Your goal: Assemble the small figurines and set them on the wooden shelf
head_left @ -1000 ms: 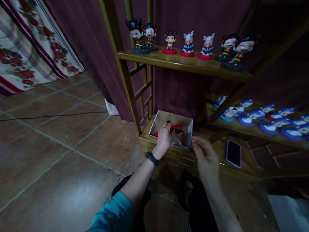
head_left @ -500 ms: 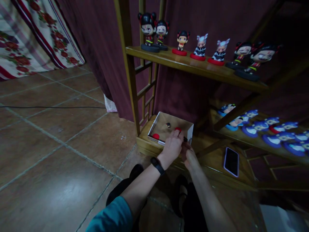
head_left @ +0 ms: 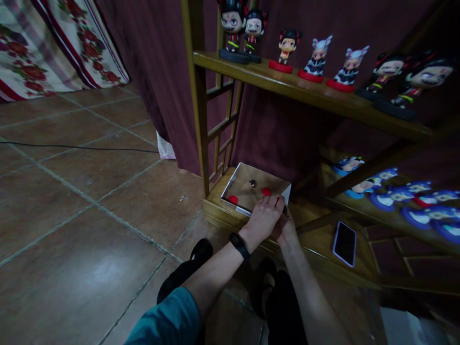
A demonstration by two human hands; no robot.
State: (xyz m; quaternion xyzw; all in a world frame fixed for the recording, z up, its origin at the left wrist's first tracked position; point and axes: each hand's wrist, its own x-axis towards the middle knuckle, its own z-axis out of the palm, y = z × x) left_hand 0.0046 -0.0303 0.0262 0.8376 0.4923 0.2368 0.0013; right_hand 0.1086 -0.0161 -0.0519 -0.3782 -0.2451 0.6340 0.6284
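My left hand bends over the front right corner of a shallow cardboard box, its fingers curled. Close against it, my right hand is closed too, partly hidden behind the left. A small dark piece shows at the fingers; what the hands hold is mostly covered. Inside the box lie a red disc at the left, another red disc near my left fingertips, and a small dark part towards the back.
The box stands on the low wooden shelf. To the right lies a phone. Big-headed figurines line the upper shelf, and blue-based figurines stand on the right shelf. A wooden post rises left of the box.
Both hands have shifted slightly right, still together, and the red disc by my left fingertips now shows more fully. The view has also shifted a little.
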